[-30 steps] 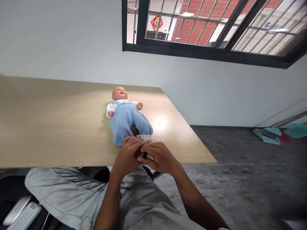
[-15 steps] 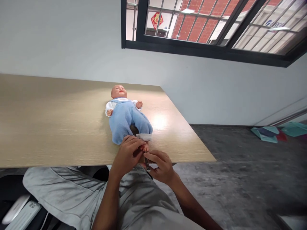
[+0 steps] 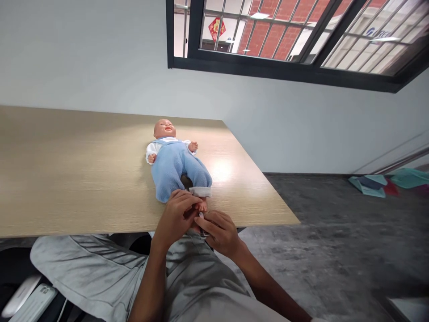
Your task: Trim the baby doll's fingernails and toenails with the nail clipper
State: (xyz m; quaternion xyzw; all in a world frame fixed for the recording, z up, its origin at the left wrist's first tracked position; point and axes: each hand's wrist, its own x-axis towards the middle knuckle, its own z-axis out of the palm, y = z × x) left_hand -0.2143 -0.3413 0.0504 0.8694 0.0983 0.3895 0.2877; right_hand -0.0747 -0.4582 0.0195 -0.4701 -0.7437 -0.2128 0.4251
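Observation:
A baby doll (image 3: 177, 163) in light blue overalls and a white top lies on its back on the table, its head toward the wall. One trouser cuff is rolled up, baring the doll's foot (image 3: 202, 205) near the table's front edge. My left hand (image 3: 177, 217) is closed at that foot, fingertips pressed against its side. Held in the closed fingers of my right hand (image 3: 221, 233) is a small shiny nail clipper (image 3: 202, 229), its tip close to the toes. My fingers partly hide the clipper. The doll's other foot is out of sight.
The wooden table (image 3: 83, 179) ends on the right at a slanting edge above the grey floor (image 3: 335, 246). Behind it is a white wall with a dark-framed window (image 3: 284, 71). A phone (image 3: 33, 304) lies at lower left. Coloured folded items (image 3: 368, 185) are on the floor at right.
The nail clipper has tilted in my right hand and its fingers have shifted slightly left. My left hand stays at the doll's foot. The view has moved a little.

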